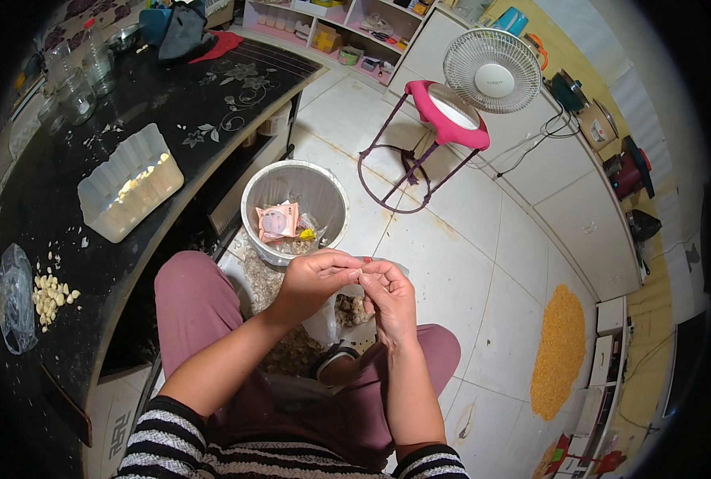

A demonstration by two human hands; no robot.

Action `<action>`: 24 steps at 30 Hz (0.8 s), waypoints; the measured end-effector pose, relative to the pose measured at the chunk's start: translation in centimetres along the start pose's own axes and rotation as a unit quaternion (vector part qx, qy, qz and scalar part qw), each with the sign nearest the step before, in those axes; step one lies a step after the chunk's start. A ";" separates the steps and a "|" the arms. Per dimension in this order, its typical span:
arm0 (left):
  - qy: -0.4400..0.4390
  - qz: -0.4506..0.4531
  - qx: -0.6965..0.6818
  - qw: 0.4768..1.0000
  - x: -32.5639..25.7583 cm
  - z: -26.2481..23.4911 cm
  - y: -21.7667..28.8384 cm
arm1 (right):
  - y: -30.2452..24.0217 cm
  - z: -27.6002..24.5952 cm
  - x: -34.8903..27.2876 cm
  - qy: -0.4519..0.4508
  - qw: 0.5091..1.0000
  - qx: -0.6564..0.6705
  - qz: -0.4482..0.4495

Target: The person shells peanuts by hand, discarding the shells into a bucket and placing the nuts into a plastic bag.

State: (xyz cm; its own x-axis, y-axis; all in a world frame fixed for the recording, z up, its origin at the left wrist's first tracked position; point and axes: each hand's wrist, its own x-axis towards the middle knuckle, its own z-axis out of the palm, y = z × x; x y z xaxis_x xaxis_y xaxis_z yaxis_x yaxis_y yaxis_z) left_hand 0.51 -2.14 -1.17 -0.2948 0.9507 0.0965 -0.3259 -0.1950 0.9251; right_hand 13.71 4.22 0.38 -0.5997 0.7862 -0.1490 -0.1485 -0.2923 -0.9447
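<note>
Above my knees, my left hand (322, 277) and my right hand (389, 297) meet fingertip to fingertip. Both are closed in a pinch on a small pale piece that looks like a garlic clove (358, 276); fingers hide most of it. Beneath them sits a clear plastic bag (322, 326) beside brownish unpeeled garlic (351, 310), partly covered by my right hand. Papery skins (287, 350) litter the floor between my legs. Peeled cloves (52, 298) lie in a pile on the black table at left, and more are in a white plastic container (108, 180).
A lined waste bin (249, 215) with wrappers stands just beyond my hands. The black table (152, 227) edges my left side, with glass jars (76, 96) at its far end. Ahead are a pink-topped stool (439, 120) and a round fan heater (493, 72). Yellow grain (559, 351) covers floor at right.
</note>
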 end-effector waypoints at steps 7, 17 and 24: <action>-0.018 0.139 0.191 0.972 0.0 0.0 0.7 | -0.1 0.2 0.0 0.009 1.000 0.013 -0.008; -0.006 0.203 0.237 0.950 0.2 -0.1 0.6 | 0.0 -0.2 -0.1 -0.026 0.993 0.104 0.041; 0.000 0.215 0.242 0.946 -0.2 0.0 1.6 | -0.1 -0.7 -0.1 -0.061 0.993 0.089 0.055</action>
State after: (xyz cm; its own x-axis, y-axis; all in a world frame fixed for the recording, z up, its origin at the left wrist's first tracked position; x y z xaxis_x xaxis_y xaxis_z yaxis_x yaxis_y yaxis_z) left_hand 0.08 -2.58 0.29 -0.3060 0.8090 0.5018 0.2739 -0.4299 0.8603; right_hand 14.33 4.58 0.27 -0.7094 0.6753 -0.2018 -0.2069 -0.4733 -0.8562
